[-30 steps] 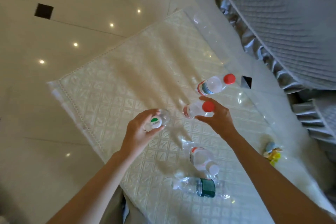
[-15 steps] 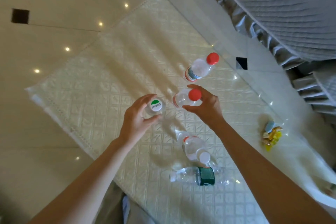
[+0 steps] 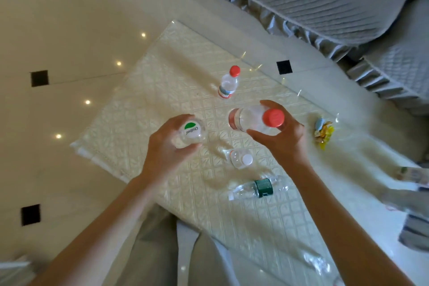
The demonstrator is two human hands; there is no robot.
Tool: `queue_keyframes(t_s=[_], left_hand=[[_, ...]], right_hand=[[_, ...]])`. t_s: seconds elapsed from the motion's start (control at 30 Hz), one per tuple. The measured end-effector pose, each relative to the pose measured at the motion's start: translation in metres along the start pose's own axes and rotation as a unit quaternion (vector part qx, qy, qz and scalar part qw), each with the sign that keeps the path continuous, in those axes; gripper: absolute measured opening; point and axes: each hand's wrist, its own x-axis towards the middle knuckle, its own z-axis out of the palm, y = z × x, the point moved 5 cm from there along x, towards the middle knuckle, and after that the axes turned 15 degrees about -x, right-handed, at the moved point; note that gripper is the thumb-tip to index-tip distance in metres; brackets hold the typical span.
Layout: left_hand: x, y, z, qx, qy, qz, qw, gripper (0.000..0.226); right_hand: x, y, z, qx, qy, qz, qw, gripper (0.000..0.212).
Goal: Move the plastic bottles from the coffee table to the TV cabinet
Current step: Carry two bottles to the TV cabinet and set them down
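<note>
My left hand (image 3: pixel 166 151) is shut on a clear bottle with a green-and-white cap (image 3: pixel 191 131), lifted above the coffee table (image 3: pixel 144 100). A red-capped bottle (image 3: pixel 255 119), tilted on its side in the air, is gripped by my right hand (image 3: pixel 282 137). On the cream quilted table cover stand another red-capped bottle (image 3: pixel 228 82) farther back and a white-capped bottle (image 3: pixel 241 158) between my wrists. A crushed bottle with a dark green label (image 3: pixel 257 188) lies flat near the front. The TV cabinet is not in view.
A small pile of yellow and blue wrapped sweets (image 3: pixel 323 131) lies on the table at right. A grey quilted sofa with a frilled skirt (image 3: pixel 325 7) runs along the far right. Glossy tiled floor (image 3: pixel 58 42) lies to the left. My trouser legs (image 3: pixel 162 251) show below.
Both hands have risen off the table with their bottles and drawn toward me. The view has shifted, so the table and remaining bottles sit lower and farther right.
</note>
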Motion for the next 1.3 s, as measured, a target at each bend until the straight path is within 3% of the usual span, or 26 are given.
queue_keyframes(t_s=[0.27, 0.6, 0.9, 1.07, 1.3], left_hand=[[-0.009, 0.087, -0.018, -0.012, -0.144, 0.078, 0.986, 0.057], [-0.092, 0.124, -0.011, -0.017, -0.369, 0.126, 0.921, 0.062], [-0.265, 0.139, 0.036, 0.023, -0.582, 0.215, 0.784, 0.062], [-0.395, 0.146, 0.061, -0.001, -0.664, 0.178, 0.726, 0.058], [-0.569, 0.152, 0.069, -0.017, -0.771, 0.17, 0.613, 0.057]], right_hand=[[-0.126, -0.05, -0.071, 0.012, 0.139, 0.132, 0.981, 0.063], [-0.346, -0.103, -0.056, -0.011, 0.281, 0.366, 0.887, 0.063], [-0.573, -0.153, -0.015, -0.002, 0.408, 0.505, 0.761, 0.063], [-0.707, -0.185, 0.011, 0.034, 0.496, 0.564, 0.659, 0.061], [-0.866, -0.224, 0.063, 0.064, 0.552, 0.639, 0.532, 0.06]])
